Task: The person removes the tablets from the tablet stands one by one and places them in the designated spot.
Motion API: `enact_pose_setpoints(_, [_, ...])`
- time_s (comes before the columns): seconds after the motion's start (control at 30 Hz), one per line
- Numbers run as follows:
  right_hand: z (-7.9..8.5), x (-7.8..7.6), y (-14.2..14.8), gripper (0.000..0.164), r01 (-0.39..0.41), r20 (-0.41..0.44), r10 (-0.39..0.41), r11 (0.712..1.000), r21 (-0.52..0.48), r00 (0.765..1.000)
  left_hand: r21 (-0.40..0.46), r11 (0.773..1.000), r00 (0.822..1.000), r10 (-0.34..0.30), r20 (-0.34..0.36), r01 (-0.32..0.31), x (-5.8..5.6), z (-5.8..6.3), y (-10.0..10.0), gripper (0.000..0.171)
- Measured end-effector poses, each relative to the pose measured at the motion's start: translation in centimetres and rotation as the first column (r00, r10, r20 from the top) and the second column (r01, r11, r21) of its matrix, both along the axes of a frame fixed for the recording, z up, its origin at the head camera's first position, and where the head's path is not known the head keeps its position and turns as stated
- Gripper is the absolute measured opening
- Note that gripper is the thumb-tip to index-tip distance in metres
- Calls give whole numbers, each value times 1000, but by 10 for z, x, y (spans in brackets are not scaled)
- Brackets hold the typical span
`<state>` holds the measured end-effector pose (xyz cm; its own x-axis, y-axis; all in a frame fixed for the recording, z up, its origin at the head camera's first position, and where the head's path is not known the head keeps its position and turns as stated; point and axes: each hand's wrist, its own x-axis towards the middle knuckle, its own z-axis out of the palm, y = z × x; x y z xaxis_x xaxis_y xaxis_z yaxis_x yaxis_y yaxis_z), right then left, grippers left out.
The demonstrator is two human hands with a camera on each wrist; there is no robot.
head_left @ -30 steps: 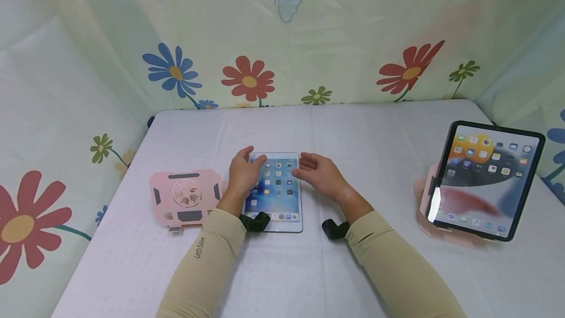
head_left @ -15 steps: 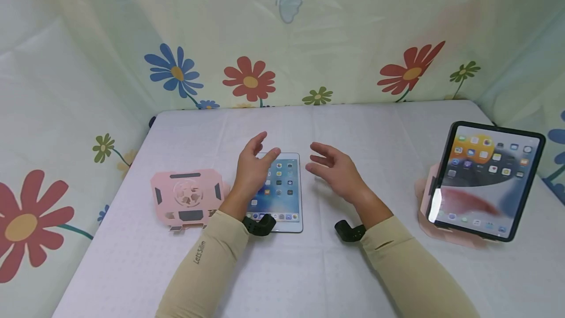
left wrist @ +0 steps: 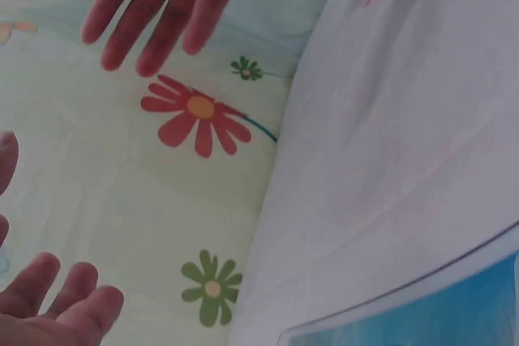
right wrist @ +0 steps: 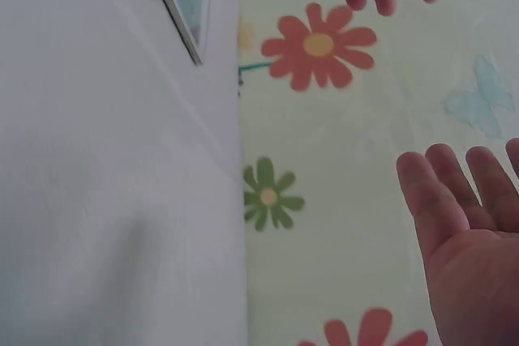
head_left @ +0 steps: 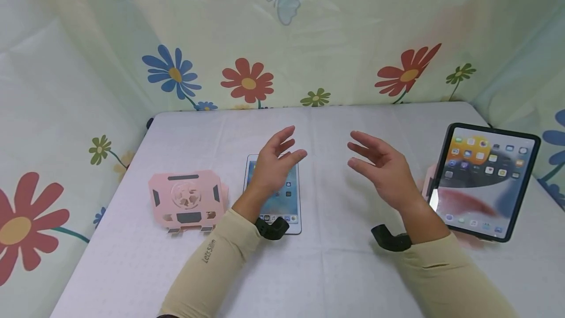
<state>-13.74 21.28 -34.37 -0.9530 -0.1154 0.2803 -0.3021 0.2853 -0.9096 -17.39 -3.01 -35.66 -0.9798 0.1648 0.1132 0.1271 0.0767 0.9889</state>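
A white tablet (head_left: 282, 205) with a lit screen lies flat on the table, partly hidden by my left hand (head_left: 273, 166). That hand hovers above it, fingers spread, holding nothing. Off to the tablet's right my right hand (head_left: 388, 173) is raised over the table with relaxed, parted fingers and an empty palm. Behind its wrist, a larger black-framed tablet (head_left: 485, 180) leans tilted on a pink stand (head_left: 428, 180), which is mostly hidden. In the left wrist view a corner of the white tablet (left wrist: 422, 313) shows at the bottom right.
A second pink stand (head_left: 186, 198) with grey pads and a round cutout sits left of the white tablet. The white-clothed table (head_left: 326, 278) ends at the back against a flowered curtain (head_left: 344, 53).
Both hands have lifted off the white tablet and moved to the right, the right hand further, so the gap between them has widened. The tablets and stands have stayed in place.
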Motion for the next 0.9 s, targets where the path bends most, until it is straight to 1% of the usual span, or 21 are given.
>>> enact_pose_setpoints(0.03, [2, 3, 6, 55, 11, 1, -11, 1000, 1, 1000, 16, 1000, 1000, -23, 1, 23, 0, 0, 3, 59])
enact_pose_setpoints(0.07, [4, 6, 11, 55, 31, 21, -31, 1000, 2, 999, 29, 999, 999, -44, 1, 44, 0, 1, 6, 59])
enact_pose_setpoints(0.1, [6, 8, 17, 56, 41, 26, -40, 999, -15, 999, 41, 997, 998, -63, 1, 63, 0, 1, 9, 58])
enact_pose_setpoints(0.17, [9, 14, 27, 55, 49, 24, -47, 996, -75, 999, 60, 994, 996, -92, 4, 92, -1, 3, 17, 58])
enact_pose_setpoints(0.23, [11, 19, 37, 55, 42, 20, -39, 987, -158, 999, 80, 990, 993, -115, 2, 115, -1, 5, 25, 58])
enact_pose_setpoints(0.3, [12, 23, 49, 55, 25, -15, -29, 973, -228, 999, 89, 987, 991, -133, -5, 133, -2, 8, 33, 58])
enact_pose_setpoints(0.33, [13, 25, 55, 55, 28, -23, -35, 968, -248, 999, 94, 985, 989, -144, -11, 145, -2, 9, 37, 57])
enact_pose_setpoints(0.5, [13, 38, 80, 55, 114, -9, -121, 953, -280, 993, 108, 973, 978, -203, -45, 206, -3, 16, 57, 58])
enact_pose_setpoints(0.57, [12, 43, 87, 56, 132, -26, -146, 944, -304, 989, 114, 966, 972, -229, -49, 233, -3, 17, 65, 59])
enact_pose_setpoints(0.63, [12, 48, 92, 56, 135, -45, -160, 930, -342, 986, 118, 959, 966, -254, -52, 258, -4, 17, 73, 59])
enact_pose_setpoints(0.7, [13, 53, 97, 56, 149, -63, -184, 921, -360, 981, 126, 952, 960, -275, -50, 279, -5, 16, 79, 59])
enact_pose_setpoints(0.8, [16, 57, 105, 56, 187, -92, -232, 918, -350, 968, 130, 945, 954, -293, -67, 300, -6, 15, 88, 57])
enact_pose_setpoints(0.9, [21, 60, 115, 54, 254, -122, -302, 919, -303, 945, 119, 940, 945, -306, -113, 318, -7, 15, 95, 57])
